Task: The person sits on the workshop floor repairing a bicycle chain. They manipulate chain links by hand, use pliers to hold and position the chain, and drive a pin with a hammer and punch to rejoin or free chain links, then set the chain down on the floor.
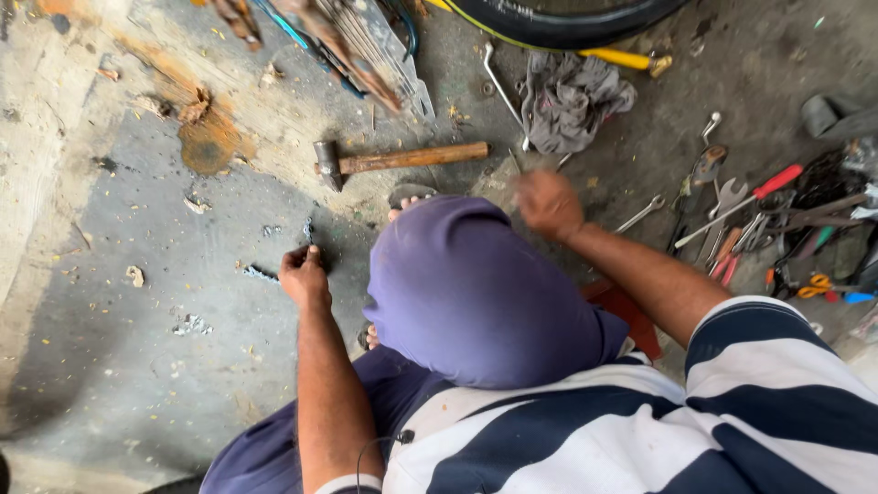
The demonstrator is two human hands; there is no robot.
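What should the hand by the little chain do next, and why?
Probably lift the chain bit off the floor: the left hand already pinches at its end, the hammer lies just beyond, and the right hand hovers, blurred.

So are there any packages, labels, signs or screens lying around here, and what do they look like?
None that I can make out. The concrete floor holds only loose tools: a wooden-handled hammer, a grey rag, spanners and a red-handled screwdriver. The left hand and right hand hold no printed thing that shows.
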